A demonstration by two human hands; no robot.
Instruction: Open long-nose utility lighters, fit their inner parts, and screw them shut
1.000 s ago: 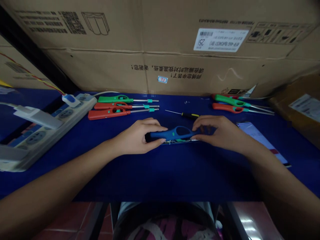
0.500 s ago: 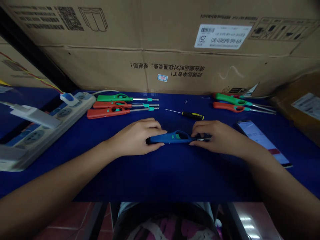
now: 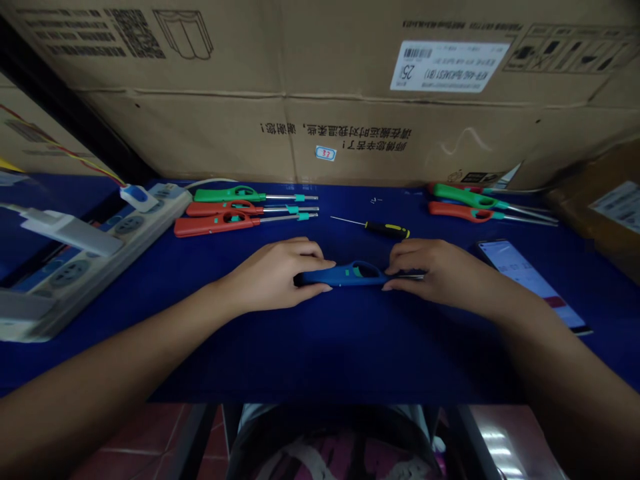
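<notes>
A blue long-neck lighter [image 3: 345, 275] lies level between my two hands, low over the blue tabletop [image 3: 345, 353]. My left hand [image 3: 285, 275] pinches its handle end between thumb and fingers. My right hand [image 3: 433, 270] closes on the other end, where the metal tube leaves the body; the tube's tip is partly covered by the fingers. Just beyond the lighter is a screwdriver [image 3: 387, 229] with a black and yellow handle, its shaft pointing left. Small pale bits [image 3: 376, 200] lie behind it.
Green and red lighters [image 3: 217, 225] lie at the back left, beside a white power strip [image 3: 145, 223] with plugs. More lighters [image 3: 463, 211] are at the back right, with a phone [image 3: 533, 283] in front of them. A cardboard box [image 3: 250, 140] stands along the back.
My hands and the blue lighter hold nearly the same position. The view has shifted very slightly, so things on the right appear a little further right.
</notes>
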